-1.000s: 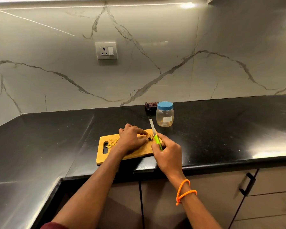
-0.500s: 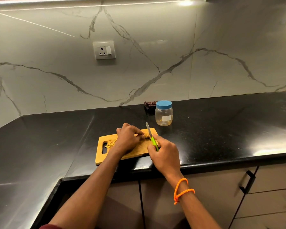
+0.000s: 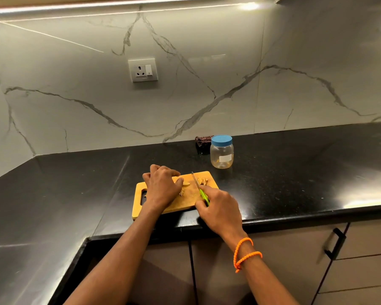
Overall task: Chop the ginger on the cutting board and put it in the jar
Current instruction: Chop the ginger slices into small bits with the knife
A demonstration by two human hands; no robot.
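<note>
A wooden cutting board (image 3: 191, 199) lies near the front edge of the black counter. My left hand (image 3: 162, 187) rests on it with curled fingers holding a ginger piece (image 3: 185, 183) at the fingertips. A second ginger piece (image 3: 202, 181) lies at the board's far right corner. Small cut bits (image 3: 182, 192) sit beside my left hand. My right hand (image 3: 220, 211) grips the green handle of a small knife (image 3: 199, 189), whose blade points away between the two pieces. A clear jar (image 3: 221, 155) with a blue lid stands closed behind the board.
A dark crumpled cloth (image 3: 202, 140) lies against the marble wall behind the jar. A wall socket (image 3: 143, 70) sits above. Black counter (image 3: 295, 172) stretches right and left. Cabinet drawers with a black handle (image 3: 335, 243) are below the counter edge.
The knife has shifted right, away from my left hand, leaving a gap with one ginger piece on each side of the blade. My left hand now covers the chopped bits at the board's left.
</note>
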